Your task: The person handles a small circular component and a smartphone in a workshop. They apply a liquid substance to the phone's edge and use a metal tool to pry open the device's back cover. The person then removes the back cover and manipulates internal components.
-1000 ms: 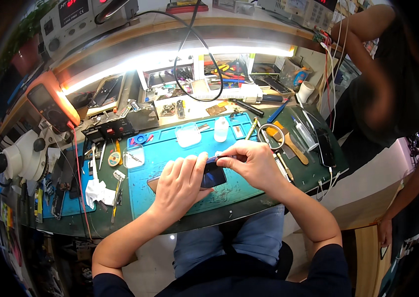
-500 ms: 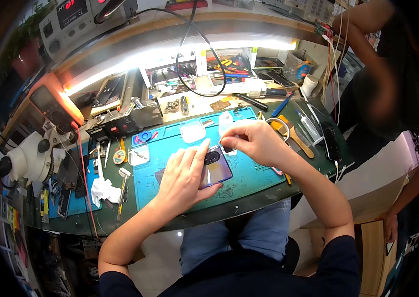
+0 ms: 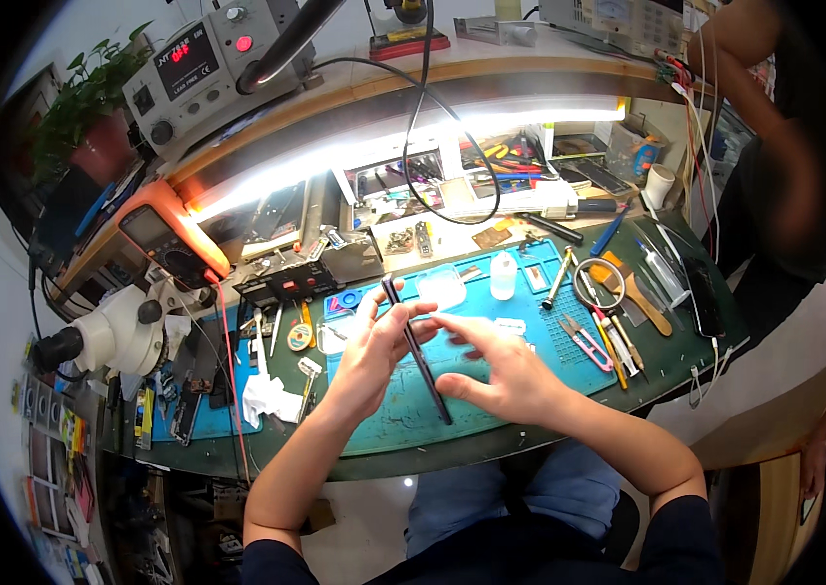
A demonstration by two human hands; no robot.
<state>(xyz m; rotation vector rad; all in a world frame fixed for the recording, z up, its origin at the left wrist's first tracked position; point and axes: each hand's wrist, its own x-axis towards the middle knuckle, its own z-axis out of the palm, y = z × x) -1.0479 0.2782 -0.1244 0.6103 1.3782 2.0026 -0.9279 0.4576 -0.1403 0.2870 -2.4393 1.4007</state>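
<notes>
A dark smartphone [image 3: 421, 363] stands on edge above the blue work mat [image 3: 393, 429], its thin side turned up toward me. My left hand [image 3: 374, 346] grips it from the left, with fingers wrapped at its upper part. At its right side is my right hand [image 3: 506, 366], fingers spread and thumb apart, the thumb tip near the phone's lower half; whether it touches is hard to tell. Behind the hands lie a clear plastic box [image 3: 442, 286] and a small white bottle [image 3: 503, 276].
On the right are pink-handled scissors [image 3: 589, 343], a tape ring [image 3: 599, 284], a wooden-handled scraper [image 3: 649, 304] and a syringe [image 3: 668, 283]. To the left stand an orange multimeter [image 3: 174, 234] and a white microscope [image 3: 116, 336]. Another person's arm [image 3: 784, 127] is at the far right.
The phone has been lifted from lying back up to standing on edge. My right hand has come down beside it and its fingers have spread. The view has shifted left and up.
</notes>
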